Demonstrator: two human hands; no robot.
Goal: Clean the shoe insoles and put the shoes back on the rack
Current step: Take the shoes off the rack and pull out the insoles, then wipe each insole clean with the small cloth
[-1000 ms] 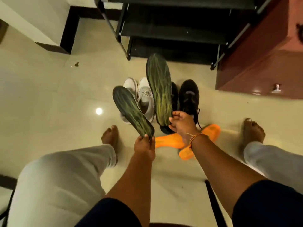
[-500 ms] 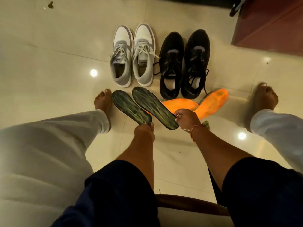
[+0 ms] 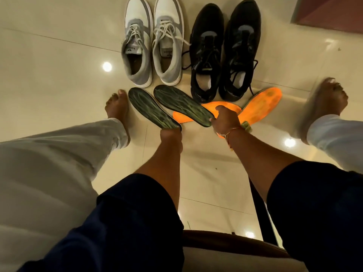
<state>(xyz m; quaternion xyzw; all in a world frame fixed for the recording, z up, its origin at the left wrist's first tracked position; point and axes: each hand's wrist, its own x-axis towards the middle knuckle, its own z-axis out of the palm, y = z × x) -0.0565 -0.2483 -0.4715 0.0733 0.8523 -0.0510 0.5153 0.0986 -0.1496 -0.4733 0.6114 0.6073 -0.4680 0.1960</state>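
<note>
Two dark green insoles lie low over the floor, heels toward me. My left hand (image 3: 170, 134) grips the heel of the left insole (image 3: 151, 108). My right hand (image 3: 224, 119) holds the heel of the right insole (image 3: 181, 104), which overlaps one of two orange insoles (image 3: 262, 104) lying on the floor. Beyond them stand a white and grey pair of sneakers (image 3: 152, 42) and a black pair of sneakers (image 3: 225, 48), toes pointing away. The shoe rack is out of view.
My bare feet rest on the glossy cream tile floor, the left foot (image 3: 116, 106) beside the left insole, the right foot (image 3: 327, 99) at far right. A red-brown cabinet corner (image 3: 332, 12) shows at top right. The wooden edge of my seat (image 3: 225, 242) is below.
Both dark insoles came down from a raised, upright hold to lie low near the floor in front of the shoes. My view tipped down, so the rack left the frame.
</note>
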